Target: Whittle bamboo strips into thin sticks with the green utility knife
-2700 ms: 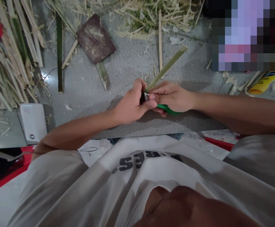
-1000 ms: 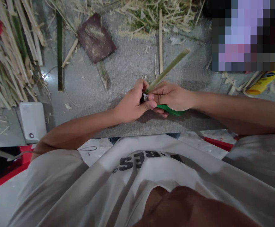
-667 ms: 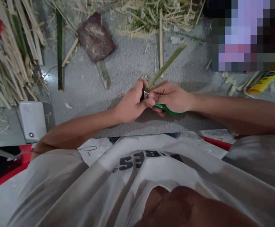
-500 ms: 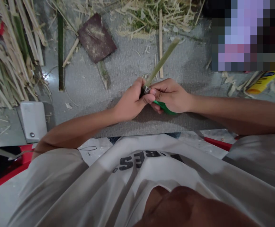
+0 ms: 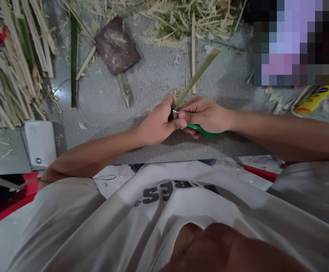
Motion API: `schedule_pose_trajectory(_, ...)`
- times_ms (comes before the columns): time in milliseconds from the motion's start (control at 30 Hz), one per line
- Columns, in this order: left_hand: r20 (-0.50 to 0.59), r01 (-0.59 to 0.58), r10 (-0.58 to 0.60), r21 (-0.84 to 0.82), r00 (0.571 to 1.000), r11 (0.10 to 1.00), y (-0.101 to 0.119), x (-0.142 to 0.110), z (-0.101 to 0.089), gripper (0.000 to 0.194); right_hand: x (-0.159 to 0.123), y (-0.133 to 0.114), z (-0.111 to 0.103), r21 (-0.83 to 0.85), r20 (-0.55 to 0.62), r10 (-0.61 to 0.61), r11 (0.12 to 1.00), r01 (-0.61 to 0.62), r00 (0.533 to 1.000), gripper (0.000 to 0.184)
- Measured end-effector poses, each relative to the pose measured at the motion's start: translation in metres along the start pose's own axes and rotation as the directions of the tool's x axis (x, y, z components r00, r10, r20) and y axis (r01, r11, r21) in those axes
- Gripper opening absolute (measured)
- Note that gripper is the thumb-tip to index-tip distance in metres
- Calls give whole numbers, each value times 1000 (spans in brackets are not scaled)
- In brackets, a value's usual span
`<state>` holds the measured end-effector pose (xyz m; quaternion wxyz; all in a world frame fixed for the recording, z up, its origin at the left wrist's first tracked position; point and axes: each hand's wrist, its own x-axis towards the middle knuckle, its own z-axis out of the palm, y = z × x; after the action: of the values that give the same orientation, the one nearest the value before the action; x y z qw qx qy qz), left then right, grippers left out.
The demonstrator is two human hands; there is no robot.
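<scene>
A long, flat, pale green bamboo strip (image 5: 196, 77) slants up and right from between my hands, its lower end hidden by fingers. My left hand (image 5: 157, 121) is closed around that lower end. Wrapped in my right hand (image 5: 208, 115) is a green-handled tool (image 5: 209, 132); its handle shows below the palm. A small bit of shiny metal (image 5: 175, 113) shows against the strip, between the two hands. My left thumb presses close to my right thumb there. Most of the tool's metal end is hidden, so its exact kind is unclear.
Many split bamboo sticks (image 5: 17, 71) are heaped at left, above a white power bank-like box (image 5: 40, 143). A brown sandpaper-like square (image 5: 117, 45) lies over a pointed bamboo piece (image 5: 124, 89). Shavings (image 5: 192, 19) cover the far side. A yellow tube (image 5: 315, 100) lies right.
The bamboo strip's tip has shifted slightly right and down. My right hand has slid a little right, and more of the green handle shows. The left hand has hardly moved.
</scene>
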<state>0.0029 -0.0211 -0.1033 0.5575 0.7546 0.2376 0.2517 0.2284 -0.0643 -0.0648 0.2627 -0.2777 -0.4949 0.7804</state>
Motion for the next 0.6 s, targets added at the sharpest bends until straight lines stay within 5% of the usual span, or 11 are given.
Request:
schedule_pose_trajectory(167,-54,-5,7,38,999,999,1,1,-1,73,-1,6,4,-57,-112,-107,993,102,988,64)
schedule_pose_trajectory(400,1,-10,10,40,1000,999,-6,1,2,76,0,-8,1,46,2,101,994,-101,995,65)
schedule_pose_trajectory(600,-11,-123,124,66,992,990,-15,-2,3,68,0,-4,-2,106,21,82,991,-84,996,58)
